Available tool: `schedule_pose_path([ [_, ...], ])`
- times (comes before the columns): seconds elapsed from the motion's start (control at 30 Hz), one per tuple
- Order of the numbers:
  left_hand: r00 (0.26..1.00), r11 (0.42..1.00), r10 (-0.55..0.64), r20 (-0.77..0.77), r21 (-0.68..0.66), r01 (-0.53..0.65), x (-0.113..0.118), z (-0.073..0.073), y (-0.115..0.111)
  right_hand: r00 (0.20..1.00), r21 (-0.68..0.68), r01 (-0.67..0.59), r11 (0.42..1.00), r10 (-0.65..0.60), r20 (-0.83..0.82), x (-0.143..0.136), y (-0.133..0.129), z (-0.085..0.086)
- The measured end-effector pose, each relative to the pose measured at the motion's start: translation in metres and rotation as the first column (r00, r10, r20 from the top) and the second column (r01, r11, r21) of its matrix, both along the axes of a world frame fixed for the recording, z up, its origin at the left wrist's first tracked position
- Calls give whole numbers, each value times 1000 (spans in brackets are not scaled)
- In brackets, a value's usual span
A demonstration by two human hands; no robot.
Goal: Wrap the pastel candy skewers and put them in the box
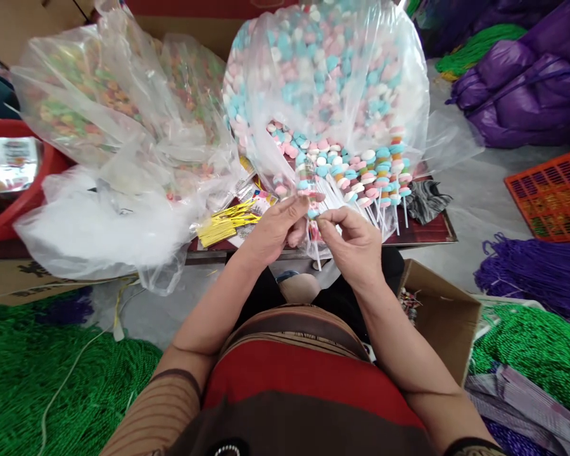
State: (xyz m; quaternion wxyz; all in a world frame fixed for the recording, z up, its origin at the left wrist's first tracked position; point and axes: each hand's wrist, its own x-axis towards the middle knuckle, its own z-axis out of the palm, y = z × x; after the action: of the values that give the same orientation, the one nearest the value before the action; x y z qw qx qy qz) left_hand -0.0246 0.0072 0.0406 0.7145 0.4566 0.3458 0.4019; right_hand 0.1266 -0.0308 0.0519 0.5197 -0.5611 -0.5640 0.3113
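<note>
Pinching plastic-wrapped pink, white and blue candy stick (314,232) between left hand (278,227) and right hand (354,242). Pointing long way through grip, thin white end (318,258) on near side, nearer right. Held at edge of dark red wooden table (430,235). Left of grip: shiny yellow ties (218,232). Past grip: big see-through candy bag (323,69).

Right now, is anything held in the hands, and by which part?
Yes, a wrapped candy stick: the left hand grips around its middle, and the right hand seems to pinch the wrapper's side slightly lower; exact fingertip contact is unclear.
</note>
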Motion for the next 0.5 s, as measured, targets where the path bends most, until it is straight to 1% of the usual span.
schedule_pose_path([
  [0.07,1000,992,7,6,126,-8,-3,2,0,985,-99,-43,994,26,-173,5,-3,-8],
  [0.1,1000,976,-13,-25,216,18,-6,3,-1,965,-140,-66,988,27,-262,9,-3,-12],
  [0.13,995,945,-46,-85,321,71,-7,4,-2,939,-166,-86,982,24,-343,13,-4,-15],
  [0.17,980,889,-81,-180,431,153,-8,4,-4,910,-178,-104,979,21,-415,16,-5,-18],
  [0.2,949,806,-102,-300,535,255,-7,3,-6,880,-181,-119,976,19,-474,20,-6,-20],
  [0.23,899,698,-92,-428,616,364,-4,1,-8,853,-187,-130,974,14,-522,24,-8,-21],
  [0.27,839,581,-51,-543,667,467,1,-1,-12,828,-202,-140,969,2,-560,28,-11,-21],
  [0.3,778,468,13,-629,691,551,8,-5,-16,808,-231,-151,961,-15,-589,32,-15,-21],
  [0.33,724,370,75,-685,694,618,16,-9,-20,792,-271,-158,950,-42,-609,38,-21,-22],
  [0.37,686,290,118,-718,685,668,25,-13,-26,783,-313,-153,937,-78,-618,46,-28,-23],
  [0.4,661,228,136,-738,673,704,33,-16,-31,780,-349,-126,929,-125,-614,56,-37,-25],
  [0.43,648,188,135,-749,662,726,39,-19,-36,782,-376,-72,924,-182,-596,69,-47,-28],
  [0.47,647,170,123,-753,658,734,44,-21,-40,787,-384,14,923,-247,-566,85,-58,-32],
  [0.5,655,175,108,-748,663,728,46,-22,-43,794,-373,128,919,-320,-516,102,-70,-36],
])
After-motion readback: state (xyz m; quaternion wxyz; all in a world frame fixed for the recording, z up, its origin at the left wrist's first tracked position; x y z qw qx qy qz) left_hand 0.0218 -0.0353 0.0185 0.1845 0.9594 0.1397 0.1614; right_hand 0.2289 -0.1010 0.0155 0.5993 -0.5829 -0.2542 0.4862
